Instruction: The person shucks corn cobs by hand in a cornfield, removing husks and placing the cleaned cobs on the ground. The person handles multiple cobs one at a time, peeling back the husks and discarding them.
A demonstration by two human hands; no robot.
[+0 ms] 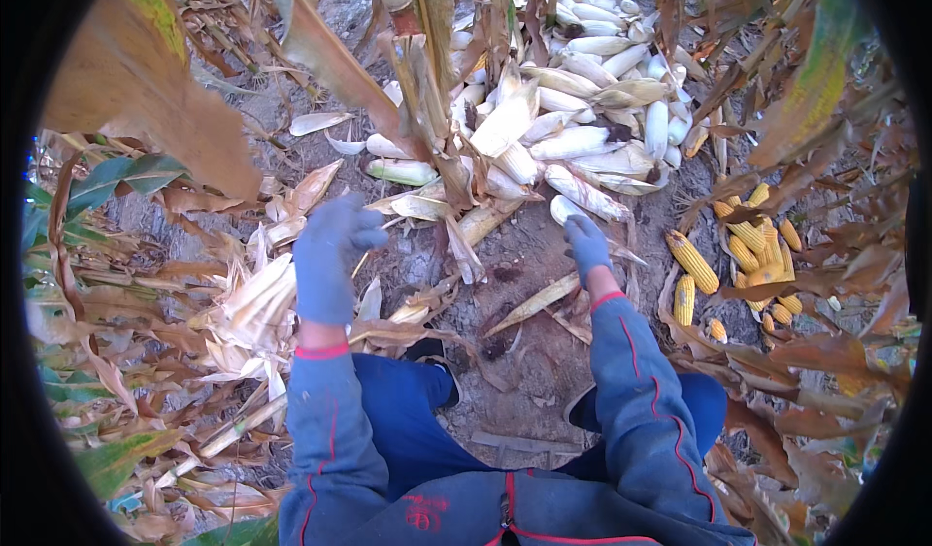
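Observation:
My left hand (328,262), in a grey-blue work glove and slightly blurred, hovers above the ground beside a heap of stripped corn husks (255,306). Nothing shows in it, and its fingers are apart. My right hand (587,246), gloved alike, reaches forward to the near end of a pale corn ear in its husk (566,210). The fingers overlap that end; whether they grip it is hidden. Just beyond lies a large pile of corn ears in pale husks (582,120). One husk-covered ear with reddish streaks (586,191) rests beside the pale one.
Bare yellow corn cobs (761,247) lie in a pile at the right. A standing dry corn stalk (426,102) rises between me and the ear pile. Dry leaves (160,109) hang in from the left. A low seat (528,444) shows between my legs.

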